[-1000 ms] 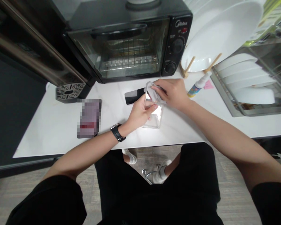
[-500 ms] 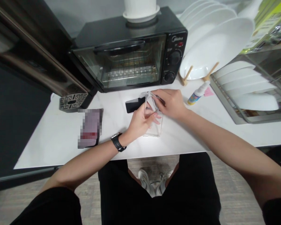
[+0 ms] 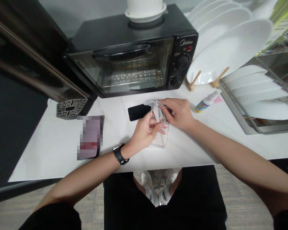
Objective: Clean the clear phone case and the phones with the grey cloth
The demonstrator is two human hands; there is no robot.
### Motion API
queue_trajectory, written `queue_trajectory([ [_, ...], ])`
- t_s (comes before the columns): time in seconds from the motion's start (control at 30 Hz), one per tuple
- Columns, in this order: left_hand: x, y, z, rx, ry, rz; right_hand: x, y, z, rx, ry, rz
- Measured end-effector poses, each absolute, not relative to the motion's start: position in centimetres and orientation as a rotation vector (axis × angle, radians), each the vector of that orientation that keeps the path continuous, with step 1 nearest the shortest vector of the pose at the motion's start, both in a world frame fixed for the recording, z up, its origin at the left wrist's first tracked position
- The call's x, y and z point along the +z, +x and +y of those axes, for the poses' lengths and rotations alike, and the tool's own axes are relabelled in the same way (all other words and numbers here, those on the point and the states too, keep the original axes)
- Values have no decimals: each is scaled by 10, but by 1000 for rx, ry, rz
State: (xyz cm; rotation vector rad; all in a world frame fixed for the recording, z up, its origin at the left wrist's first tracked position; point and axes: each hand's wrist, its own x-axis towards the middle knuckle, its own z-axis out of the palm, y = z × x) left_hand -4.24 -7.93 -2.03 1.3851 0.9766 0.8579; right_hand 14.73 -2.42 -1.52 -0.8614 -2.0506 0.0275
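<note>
A clear phone case (image 3: 162, 140) is gripped by my left hand (image 3: 145, 129), its fingers around the case's left side. My right hand (image 3: 180, 113) pinches a pale grey cloth (image 3: 156, 103) against the top of the case. Part of the cloth is hidden by my fingers. Just behind my left hand, a black phone (image 3: 138, 112) lies on the white counter (image 3: 117, 127). Further left lies another phone (image 3: 91, 137), its surface blurred by blocks. To the right of my right hand stands a small spray bottle (image 3: 203, 104) with a white top.
Behind my hands sits a black toaster oven (image 3: 134, 67) with a white pot (image 3: 145, 8) on top. White plates (image 3: 230, 48) stand in wooden holders at the right, beside a metal rack (image 3: 251, 129) of bowls. A drip tray (image 3: 70, 108) is at the left.
The view has shifted slightly, so the counter items sit lower in the picture. Both hands keep hold of the case and cloth, with little change in their grip.
</note>
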Motion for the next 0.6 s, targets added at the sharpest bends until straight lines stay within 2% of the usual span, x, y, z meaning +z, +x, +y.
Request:
queue_trajectory([
  [0.4, -19, -44, -84, 871, 1370, 999, -12, 146, -31, 85, -964, -1947],
  [0.6, -21, -46, -83, 880, 1341, 967, -13, 144, -30, 100, -767, -1994],
])
